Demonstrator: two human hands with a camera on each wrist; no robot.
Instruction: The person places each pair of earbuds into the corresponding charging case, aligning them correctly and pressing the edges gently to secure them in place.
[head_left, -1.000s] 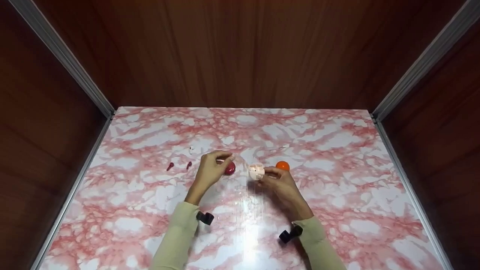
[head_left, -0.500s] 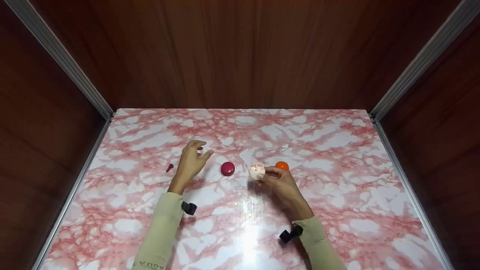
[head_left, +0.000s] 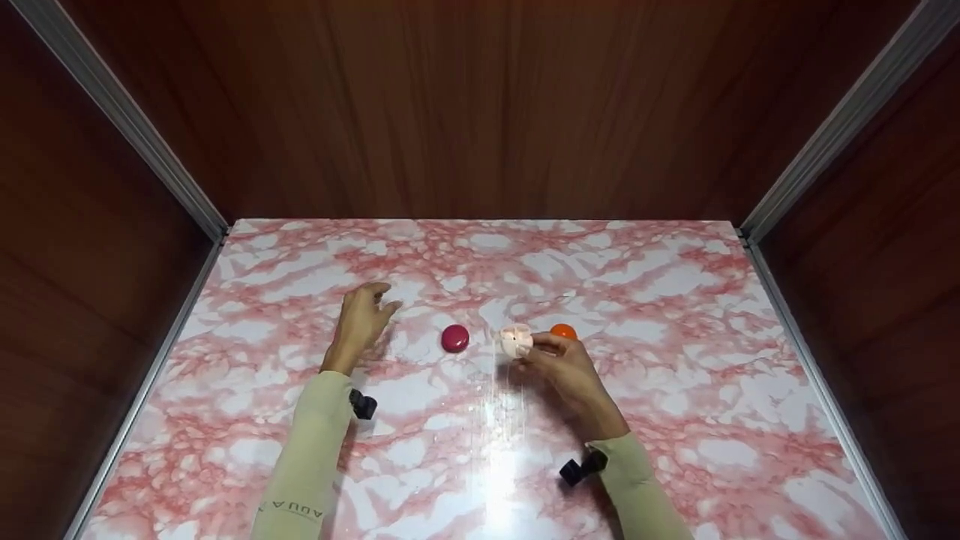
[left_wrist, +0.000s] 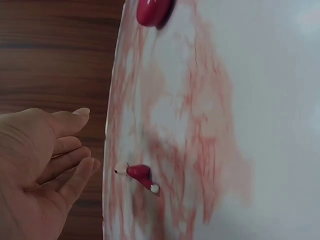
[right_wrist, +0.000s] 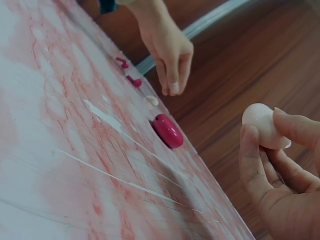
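Observation:
My right hand (head_left: 566, 371) pinches a small, rounded white earbud case (right_wrist: 261, 124) between thumb and fingers, above the table. In the head view the case's inside faces up. My left hand (head_left: 358, 328) holds nothing. Its fingers are loosely bent, with a gap between thumb and index finger, over the left part of the table. Close by it lie a magenta earbud (right_wrist: 134, 81), a second magenta earbud (right_wrist: 122, 63) and a white earbud (right_wrist: 151, 100). In the head view this hand hides them. A closed, glossy magenta case (head_left: 454, 338) lies between my hands.
An orange round object (head_left: 564, 331) sits just behind my right hand, partly covered by it. The pink-and-white marbled table (head_left: 675, 300) is enclosed by dark wooden panels (head_left: 480, 112) at the back and sides, with metal strips at the corners.
My left hand has moved left, away from the magenta case, and now covers the earbuds in the head view. My right hand keeps its hold on the white case, almost unmoved.

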